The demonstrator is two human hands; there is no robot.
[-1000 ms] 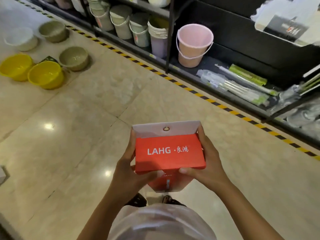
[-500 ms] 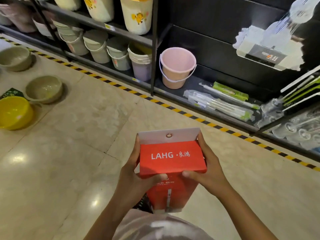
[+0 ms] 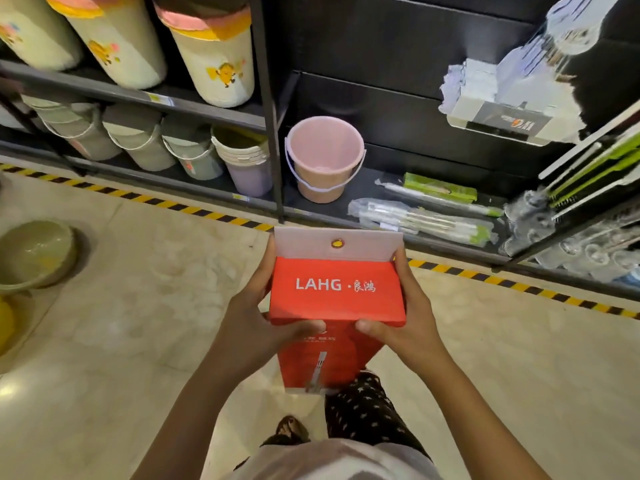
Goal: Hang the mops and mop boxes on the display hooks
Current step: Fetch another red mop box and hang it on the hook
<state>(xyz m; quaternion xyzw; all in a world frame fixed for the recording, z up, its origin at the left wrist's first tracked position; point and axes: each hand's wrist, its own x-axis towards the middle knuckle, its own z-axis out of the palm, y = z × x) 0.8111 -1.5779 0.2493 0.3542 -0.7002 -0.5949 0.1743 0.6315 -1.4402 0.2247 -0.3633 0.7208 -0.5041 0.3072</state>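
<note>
Box for a mop, red w/ white hang-tab, sits mid-air over the floor. Both hands are clamped on it: left hand on the left side, right hand on the right, thumbs on the front. I see the pink bucket empty at the bottom shelf's left end. Wrapped mops lie beside it, and nested buckets stand in the next bay.

Head-worn view, looking down and forward, hands close, shelving ahead

Warm, fairly bright indoor light; glare spots the glossy beige tiled floor at left. Edges bend; the clear-wrapped white mop packs upper right smear.
</note>
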